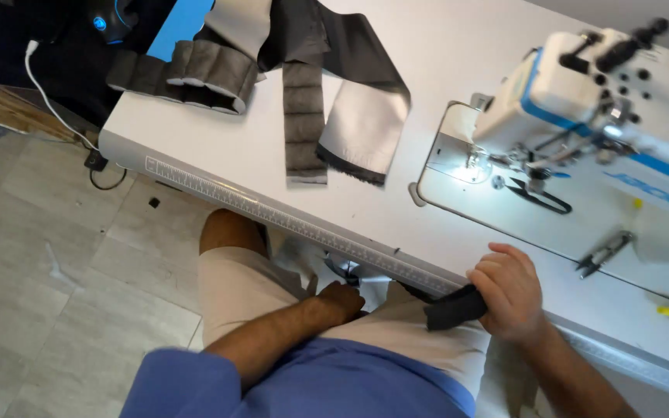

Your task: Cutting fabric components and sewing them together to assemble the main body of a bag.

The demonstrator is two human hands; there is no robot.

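**Now: dark strip held at the table's near edge**

Right hand [509,294] grips a dark fabric strip [454,307] against the white table [218,147]; left hand [342,300] curls closed in the lap. Keeping the strip flat and square toward the sewing machine [598,93], far right, seems wise.

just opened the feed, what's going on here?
A person sits at a white sewing table. The right hand grips a dark fabric piece at the table's front edge; the left hand is down in the lap, below the edge. Grey fabric strips lie on the table left of the sewing machine. Small snips rest by the machine.
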